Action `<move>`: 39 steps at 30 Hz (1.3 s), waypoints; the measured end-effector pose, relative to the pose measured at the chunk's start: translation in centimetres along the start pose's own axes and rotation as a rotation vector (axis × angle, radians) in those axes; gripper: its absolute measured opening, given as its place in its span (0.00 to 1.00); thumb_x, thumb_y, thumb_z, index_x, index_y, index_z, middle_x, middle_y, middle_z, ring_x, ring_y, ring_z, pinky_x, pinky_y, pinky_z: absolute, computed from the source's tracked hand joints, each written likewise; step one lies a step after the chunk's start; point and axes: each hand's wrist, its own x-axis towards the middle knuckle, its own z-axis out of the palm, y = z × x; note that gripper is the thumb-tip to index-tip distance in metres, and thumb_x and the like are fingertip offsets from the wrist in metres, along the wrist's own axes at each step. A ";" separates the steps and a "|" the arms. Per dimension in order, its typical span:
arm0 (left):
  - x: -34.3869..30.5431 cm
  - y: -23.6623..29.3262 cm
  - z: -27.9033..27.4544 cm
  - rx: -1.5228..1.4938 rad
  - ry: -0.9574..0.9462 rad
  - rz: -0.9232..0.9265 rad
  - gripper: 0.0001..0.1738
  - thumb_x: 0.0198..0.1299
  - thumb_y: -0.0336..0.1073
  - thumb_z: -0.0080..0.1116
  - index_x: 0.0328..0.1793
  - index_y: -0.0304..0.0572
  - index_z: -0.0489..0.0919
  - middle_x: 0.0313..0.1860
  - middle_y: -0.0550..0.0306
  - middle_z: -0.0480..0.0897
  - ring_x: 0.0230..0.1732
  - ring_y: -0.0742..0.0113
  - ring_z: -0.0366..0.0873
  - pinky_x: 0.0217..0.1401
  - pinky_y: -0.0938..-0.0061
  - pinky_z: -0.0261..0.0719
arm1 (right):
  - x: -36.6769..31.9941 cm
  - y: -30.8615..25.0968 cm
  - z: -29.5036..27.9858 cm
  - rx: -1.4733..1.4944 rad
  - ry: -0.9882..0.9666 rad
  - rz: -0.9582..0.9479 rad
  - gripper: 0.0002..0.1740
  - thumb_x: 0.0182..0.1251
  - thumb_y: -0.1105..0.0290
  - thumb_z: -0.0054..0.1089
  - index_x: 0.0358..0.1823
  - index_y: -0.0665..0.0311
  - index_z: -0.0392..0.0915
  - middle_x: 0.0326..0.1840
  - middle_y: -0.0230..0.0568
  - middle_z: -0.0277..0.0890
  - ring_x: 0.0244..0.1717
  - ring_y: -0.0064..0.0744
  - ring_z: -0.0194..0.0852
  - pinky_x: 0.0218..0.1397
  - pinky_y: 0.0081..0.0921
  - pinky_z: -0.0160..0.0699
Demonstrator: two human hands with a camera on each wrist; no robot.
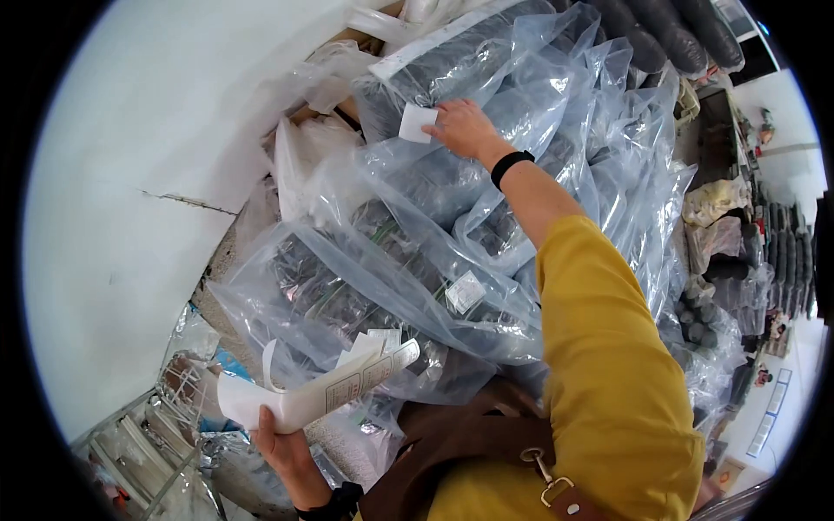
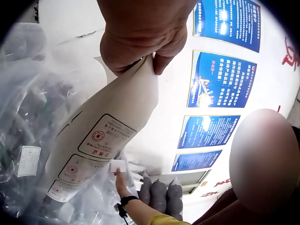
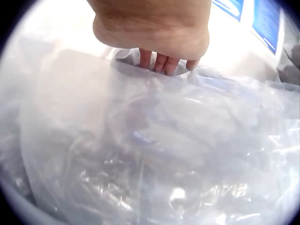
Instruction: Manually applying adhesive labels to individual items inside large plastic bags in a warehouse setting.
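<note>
My left hand [image 1: 282, 447] grips a curled roll of printed labels [image 1: 317, 391], white backing outward in places, with boxed text and red stamps on the labels [image 2: 75, 164]. In the left wrist view the fingers of the left hand [image 2: 143, 33] pinch the sheet's end. My right hand [image 1: 466, 128] reaches out over a clear plastic bag [image 1: 452, 74] and holds a small white label [image 1: 417, 123] by its edge, close against the bag. In the right wrist view the fingers of the right hand [image 3: 159, 61] are partly hidden behind the palm. Another label [image 1: 465, 293] lies on a nearer bag.
Large filled clear bags [image 1: 382, 252] are heaped in front of me. A white wall [image 1: 130, 200] stands at the left, and a metal rack [image 1: 143, 451] is at the lower left. Dark wrapped rolls [image 1: 647, 35] lie at the far end. Blue posters [image 2: 222, 77] hang on a wall.
</note>
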 end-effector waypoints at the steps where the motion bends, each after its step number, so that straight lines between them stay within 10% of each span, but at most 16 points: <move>1: 0.2 -0.4 0.5 -0.002 0.020 -0.005 0.27 0.56 0.27 0.49 0.63 0.34 0.57 0.54 0.48 0.69 0.54 0.56 0.68 0.58 0.57 0.66 | 0.7 0.8 0.2 -0.042 0.096 -0.007 0.26 0.65 0.47 0.36 0.41 0.61 0.76 0.39 0.40 0.75 0.47 0.40 0.70 0.59 0.38 0.56; 8: 0.7 -1.1 2.4 0.079 -0.011 -0.021 0.29 0.55 0.26 0.50 0.64 0.33 0.56 0.55 0.47 0.68 0.54 0.55 0.68 0.58 0.58 0.67 | 0.4 6.9 -3.2 0.088 -0.101 0.430 0.26 0.65 0.47 0.34 0.33 0.57 0.79 0.30 0.43 0.77 0.37 0.46 0.73 0.49 0.37 0.65; 9: 0.9 -1.1 2.4 0.081 -0.010 -0.033 0.29 0.55 0.26 0.50 0.64 0.33 0.56 0.55 0.47 0.68 0.54 0.55 0.68 0.58 0.58 0.67 | -0.5 7.5 -3.4 0.043 -0.020 0.207 0.30 0.65 0.45 0.33 0.29 0.60 0.78 0.27 0.48 0.76 0.33 0.50 0.72 0.43 0.37 0.68; 14: 1.7 -2.2 3.9 0.066 0.010 -0.064 0.29 0.55 0.26 0.50 0.63 0.32 0.56 0.55 0.47 0.69 0.54 0.56 0.69 0.57 0.59 0.68 | -3.8 8.5 -4.6 0.285 -0.254 0.339 0.31 0.64 0.43 0.32 0.26 0.61 0.78 0.25 0.44 0.76 0.27 0.46 0.73 0.33 0.36 0.68; 16: 2.1 -2.2 3.4 0.075 -0.034 -0.089 0.29 0.55 0.26 0.50 0.64 0.33 0.56 0.55 0.48 0.68 0.54 0.56 0.68 0.58 0.59 0.67 | -5.1 8.7 -5.3 0.593 -0.871 0.567 0.31 0.63 0.44 0.33 0.27 0.61 0.77 0.27 0.40 0.77 0.25 0.37 0.74 0.31 0.31 0.69; 19: 2.5 -2.5 3.6 0.093 -0.081 -0.126 0.29 0.55 0.25 0.49 0.64 0.34 0.56 0.56 0.48 0.68 0.55 0.56 0.68 0.58 0.60 0.67 | -7.2 11.6 -5.3 0.893 -1.055 0.829 0.30 0.63 0.44 0.33 0.32 0.62 0.76 0.32 0.38 0.76 0.28 0.29 0.74 0.32 0.27 0.71; 20: 2.6 -2.6 3.8 0.098 -0.082 -0.131 0.29 0.55 0.25 0.49 0.64 0.34 0.55 0.56 0.48 0.68 0.55 0.57 0.68 0.58 0.60 0.67 | -7.6 12.5 -5.1 0.898 -1.051 0.838 0.30 0.63 0.44 0.33 0.32 0.62 0.76 0.32 0.38 0.76 0.28 0.29 0.74 0.32 0.27 0.71; 22: 2.5 -2.8 4.6 0.136 -0.073 -0.094 0.28 0.56 0.27 0.49 0.63 0.32 0.56 0.55 0.47 0.68 0.54 0.57 0.69 0.57 0.60 0.68 | -7.5 14.0 -4.8 0.731 -0.448 1.117 0.24 0.62 0.50 0.40 0.39 0.63 0.75 0.37 0.44 0.77 0.33 0.34 0.77 0.38 0.28 0.74; 24: 2.4 -2.9 5.4 0.178 -0.058 -0.054 0.27 0.58 0.29 0.48 0.62 0.29 0.56 0.53 0.46 0.69 0.52 0.57 0.70 0.55 0.60 0.69 | -6.5 14.9 -3.2 -0.018 -0.157 0.736 0.20 0.56 0.58 0.49 0.46 0.63 0.73 0.40 0.48 0.76 0.40 0.40 0.77 0.42 0.32 0.74; 27: 2.3 -2.8 6.4 0.155 -0.047 -0.086 0.28 0.55 0.24 0.48 0.64 0.35 0.57 0.54 0.47 0.69 0.52 0.56 0.70 0.58 0.60 0.67 | -3.3 11.3 -0.7 -0.030 -0.031 0.517 0.16 0.52 0.65 0.49 0.41 0.60 0.77 0.43 0.48 0.76 0.43 0.44 0.75 0.45 0.35 0.74; 30: 2.0 -3.1 8.0 0.177 -0.164 -0.053 0.14 0.56 0.25 0.47 0.49 0.27 0.71 0.44 0.46 0.76 0.43 0.56 0.76 0.54 0.62 0.71 | -3.0 5.7 3.3 -0.270 -0.511 0.098 0.14 0.53 0.66 0.47 0.37 0.61 0.78 0.39 0.47 0.77 0.43 0.44 0.75 0.45 0.34 0.74; 31: 2.3 -3.5 6.7 0.658 -0.072 0.140 0.11 0.56 0.26 0.47 0.43 0.25 0.74 0.41 0.46 0.77 0.41 0.60 0.77 0.48 0.66 0.74 | -3.7 4.5 3.0 -0.126 -0.515 0.150 0.13 0.56 0.65 0.47 0.35 0.62 0.78 0.37 0.44 0.78 0.41 0.43 0.75 0.45 0.33 0.73; 32: 1.9 -2.7 10.4 0.301 -0.276 0.014 0.11 0.56 0.26 0.48 0.43 0.25 0.74 0.41 0.46 0.78 0.40 0.62 0.77 0.45 0.68 0.74 | -4.3 2.9 2.1 -0.076 -0.534 0.111 0.13 0.56 0.65 0.47 0.35 0.62 0.78 0.37 0.44 0.78 0.41 0.43 0.75 0.45 0.33 0.73; 34: 1.7 -2.7 12.6 0.575 -0.338 0.230 0.13 0.59 0.27 0.44 0.48 0.28 0.70 0.43 0.49 0.75 0.45 0.63 0.75 0.50 0.68 0.74 | -4.6 1.0 -0.4 0.388 -0.425 0.249 0.15 0.57 0.61 0.51 0.37 0.63 0.77 0.35 0.42 0.79 0.40 0.41 0.76 0.46 0.29 0.73; 35: 2.0 -2.8 14.7 0.035 -0.240 -0.041 0.15 0.58 0.27 0.46 0.53 0.31 0.68 0.46 0.49 0.75 0.46 0.61 0.75 0.52 0.66 0.74 | -5.7 -1.0 -3.5 0.566 -0.219 0.293 0.16 0.56 0.58 0.54 0.39 0.63 0.77 0.37 0.41 0.78 0.42 0.41 0.75 0.46 0.29 0.72; 39: 1.5 -4.0 19.0 -0.117 -0.316 -0.220 0.16 0.57 0.26 0.49 0.53 0.32 0.69 0.48 0.49 0.75 0.47 0.59 0.75 0.54 0.63 0.73 | -15.1 -10.5 -12.9 1.227 0.047 0.014 0.26 0.51 0.54 0.62 0.49 0.61 0.71 0.49 0.43 0.72 0.49 0.43 0.70 0.48 0.32 0.68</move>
